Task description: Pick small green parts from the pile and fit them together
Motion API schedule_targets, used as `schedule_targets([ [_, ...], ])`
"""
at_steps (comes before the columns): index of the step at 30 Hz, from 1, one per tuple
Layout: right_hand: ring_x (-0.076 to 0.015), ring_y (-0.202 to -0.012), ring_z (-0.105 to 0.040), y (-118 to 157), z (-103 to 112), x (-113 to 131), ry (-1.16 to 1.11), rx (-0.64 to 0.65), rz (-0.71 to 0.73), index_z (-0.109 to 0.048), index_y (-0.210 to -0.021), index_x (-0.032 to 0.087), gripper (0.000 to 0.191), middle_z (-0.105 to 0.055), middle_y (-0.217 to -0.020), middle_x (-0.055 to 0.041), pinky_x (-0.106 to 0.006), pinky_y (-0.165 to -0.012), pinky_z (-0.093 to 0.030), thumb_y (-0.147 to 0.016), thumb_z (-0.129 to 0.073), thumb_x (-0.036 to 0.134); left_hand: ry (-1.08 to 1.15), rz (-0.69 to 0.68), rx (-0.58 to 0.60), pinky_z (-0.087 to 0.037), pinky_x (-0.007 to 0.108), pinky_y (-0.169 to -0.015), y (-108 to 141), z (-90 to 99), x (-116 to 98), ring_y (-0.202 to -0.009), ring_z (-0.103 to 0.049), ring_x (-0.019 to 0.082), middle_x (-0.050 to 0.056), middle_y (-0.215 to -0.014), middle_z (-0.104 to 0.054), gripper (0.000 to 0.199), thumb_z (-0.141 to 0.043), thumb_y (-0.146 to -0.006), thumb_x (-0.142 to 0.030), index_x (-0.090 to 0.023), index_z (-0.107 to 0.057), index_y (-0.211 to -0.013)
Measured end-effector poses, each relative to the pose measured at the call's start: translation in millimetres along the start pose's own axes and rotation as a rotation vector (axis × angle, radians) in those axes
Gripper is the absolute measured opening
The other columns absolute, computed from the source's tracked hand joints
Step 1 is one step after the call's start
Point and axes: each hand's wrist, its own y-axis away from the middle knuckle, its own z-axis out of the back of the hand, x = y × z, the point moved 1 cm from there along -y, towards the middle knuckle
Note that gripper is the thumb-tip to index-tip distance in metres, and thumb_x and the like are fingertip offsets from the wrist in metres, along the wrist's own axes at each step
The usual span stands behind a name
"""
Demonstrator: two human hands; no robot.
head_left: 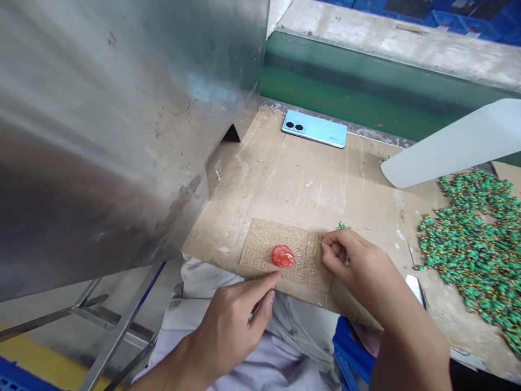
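A red glossy oval piece [283, 256] lies on a brown textured board [260, 241] at the table's front edge. My left hand [236, 315] is just in front of it, index finger stretched to the board's near edge, close below the red piece. Its thumb is a little apart, and I see nothing held there. Over the board's right end, my right hand [358, 260] is closed in a pinch. A tiny green piece [320, 242] shows at its fingertips. Behind that hand lies a small cluster of green pieces [343, 225], partly hidden.
A large heap of green and yellow small pieces [472, 239] covers the right side. A light blue phone [315, 128] lies at the back edge, before a green belt [345, 89]. A white tube-like object [451, 144] slants in from the right. A metal panel [122, 125] walls off the left.
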Motion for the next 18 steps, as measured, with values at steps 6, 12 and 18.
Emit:
schedule_targets([
  [6, -0.0171, -0.057, -0.061, 2, -2, 1, 0.027, 0.011, 0.037, -0.057, -0.084, 0.023, 0.016, -0.062, -0.07, -0.0002, -0.03, -0.057, -0.044, -0.098, -0.049, 0.026, -0.021, 0.011, 0.013, -0.067, 0.025, -0.075, 0, -0.5, -1, -0.074, -0.081, 0.018, 0.011, -0.098, -0.086, 0.034, -0.056, -0.1, -0.008, -0.009, -0.075, -0.129],
  [12, -0.0166, -0.056, -0.058, 2, -4, 1, 0.029, 0.028, 0.05, -0.056, -0.084, 0.023, 0.016, -0.062, -0.072, -0.0004, -0.031, -0.058, -0.043, -0.098, -0.049, 0.023, -0.029, 0.017, 0.027, -0.064, 0.026, -0.068, 2, 0.3, 0, -0.063, -0.075, 0.016, 0.009, -0.091, -0.084, 0.035, -0.055, -0.1, -0.01, -0.011, -0.074, -0.13],
  [18, -0.015, -0.06, -0.063, 8, 11, 0, -0.045, -0.066, 0.089, -0.057, -0.09, 0.023, 0.009, -0.062, -0.074, 0.0013, -0.028, -0.058, -0.046, -0.099, -0.055, 0.022, 0.039, 0.082, 0.068, -0.053, 0.022, -0.056, 5, 1.2, -5, -0.056, -0.064, 0.013, 0.001, -0.074, -0.073, 0.034, -0.055, -0.1, -0.012, -0.014, -0.07, -0.13],
])
